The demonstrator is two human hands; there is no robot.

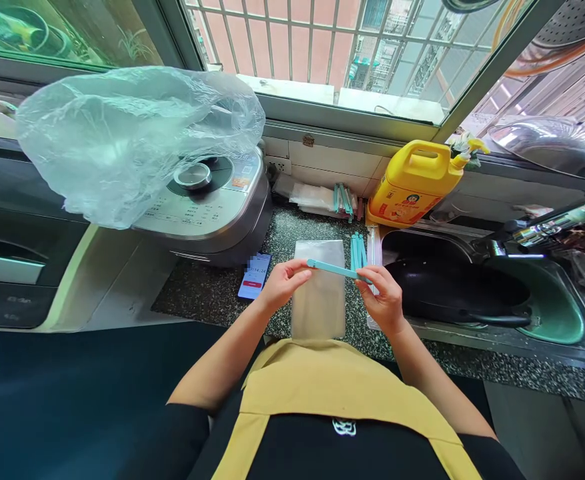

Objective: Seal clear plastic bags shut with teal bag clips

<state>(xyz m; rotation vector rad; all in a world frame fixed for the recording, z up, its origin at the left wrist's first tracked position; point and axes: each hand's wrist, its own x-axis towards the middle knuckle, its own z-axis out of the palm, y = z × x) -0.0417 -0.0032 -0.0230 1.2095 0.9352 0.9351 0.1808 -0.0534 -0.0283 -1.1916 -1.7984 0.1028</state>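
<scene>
A slim teal bag clip (339,269) is stretched between my two hands above the counter. My left hand (286,285) pinches its left end, while the fingers of my right hand (381,295) close on its right end. Beneath it lies a flat translucent plastic bag (318,307), reaching toward my apron. Several more teal clips (358,251) rest on the counter just beyond my right hand. To the left of the bag, near my left hand, is a phone (255,275) with its screen lit.
A rice cooker (217,230) with a large crumpled plastic bag (137,133) on top stands at left. Packs of bags and clips (322,198) lie by the wall. At right are a yellow pump jug (412,183) and a sink (567,313) holding a black pan (452,290).
</scene>
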